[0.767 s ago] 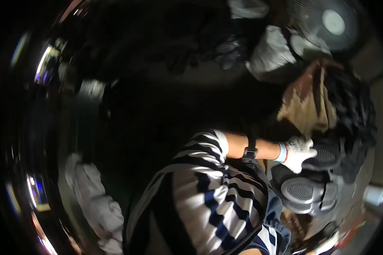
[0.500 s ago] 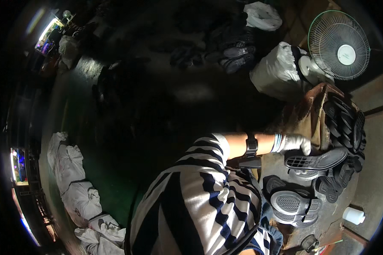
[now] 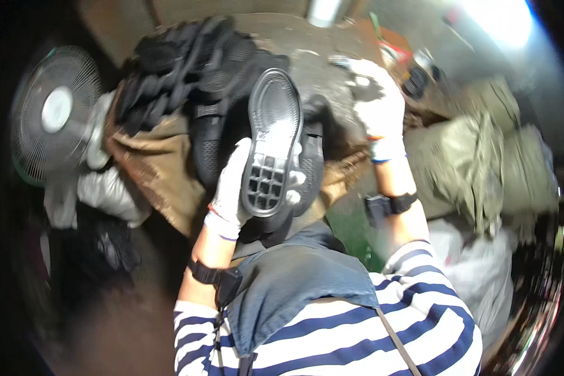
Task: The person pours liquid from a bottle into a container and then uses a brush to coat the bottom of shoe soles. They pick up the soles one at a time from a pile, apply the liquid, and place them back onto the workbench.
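My left hand [image 3: 233, 182], in a white glove, grips a black shoe sole [image 3: 273, 113]. The sole is tilted upright, toe away from me, with its hollow grid heel facing me. The fingers wrap round its right edge and the palm is behind the left. My right hand [image 3: 382, 103], also gloved, is farther off to the right, over the worktop. Its fingers are curled and blurred, beside a small shiny thing [image 3: 341, 61]; what they hold is unclear. Under the held sole lie more dark soles [image 3: 311, 166].
A heap of black soles [image 3: 188, 69] covers the far left of the worktop [image 3: 294, 44]. A fan [image 3: 57, 109] stands at the left. At the far edge is a white container [image 3: 324, 12]. Olive-green sacks [image 3: 464, 169] are piled on the right, with pale plastic bags [image 3: 482, 269] nearer me.
My view has swung round to face the worktop. The gloved hand earlier seen at a sole among others is now clearly my left, with a sole lifted. My right hand has come into view.
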`<state>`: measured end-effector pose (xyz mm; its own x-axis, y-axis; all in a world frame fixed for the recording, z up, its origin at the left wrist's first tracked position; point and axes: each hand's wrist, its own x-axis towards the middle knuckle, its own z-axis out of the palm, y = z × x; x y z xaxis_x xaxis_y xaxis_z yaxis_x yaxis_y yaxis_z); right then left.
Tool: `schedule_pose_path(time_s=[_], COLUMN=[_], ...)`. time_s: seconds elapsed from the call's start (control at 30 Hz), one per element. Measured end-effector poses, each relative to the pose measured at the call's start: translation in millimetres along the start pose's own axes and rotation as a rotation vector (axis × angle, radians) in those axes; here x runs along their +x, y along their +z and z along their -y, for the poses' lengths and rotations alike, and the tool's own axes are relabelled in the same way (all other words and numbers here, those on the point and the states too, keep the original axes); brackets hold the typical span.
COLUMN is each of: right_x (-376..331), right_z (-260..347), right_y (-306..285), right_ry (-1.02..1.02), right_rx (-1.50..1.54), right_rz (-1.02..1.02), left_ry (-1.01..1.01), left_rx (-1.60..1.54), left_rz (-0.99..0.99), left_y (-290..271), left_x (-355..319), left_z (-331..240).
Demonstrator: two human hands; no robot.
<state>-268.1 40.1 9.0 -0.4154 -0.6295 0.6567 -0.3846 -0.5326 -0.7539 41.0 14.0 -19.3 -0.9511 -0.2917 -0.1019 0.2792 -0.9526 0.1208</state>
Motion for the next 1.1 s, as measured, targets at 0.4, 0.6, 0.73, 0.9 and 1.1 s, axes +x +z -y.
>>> schedule_pose_path(time_s=[0.4,0.6,0.73,0.9,1.1], right_x=[-38,-67,-86,-100,-61], right_z=[21,55,96,124,113], right_y=[19,44,65,63,48], right_ry=[-0.004,0.065,0.435,0.732,0.01], right_rx=[-0.614,-0.35,-0.011,0.419,-0.226], right_rz=[0.263,0.215,0.191,0.254,0.672], left_ry=[-0.268,-0.102,0.023,0.136,0.252], left_rx=[-0.113,-0.057,-0.089,-0.051,0.617], left_rz=[0.052,0.091,0.197,0.187,-0.157], left_y=[-15,-14,-20,-25,18], left_x=[15,23,28,29,-7], left_z=[11,16,8,-21,-33])
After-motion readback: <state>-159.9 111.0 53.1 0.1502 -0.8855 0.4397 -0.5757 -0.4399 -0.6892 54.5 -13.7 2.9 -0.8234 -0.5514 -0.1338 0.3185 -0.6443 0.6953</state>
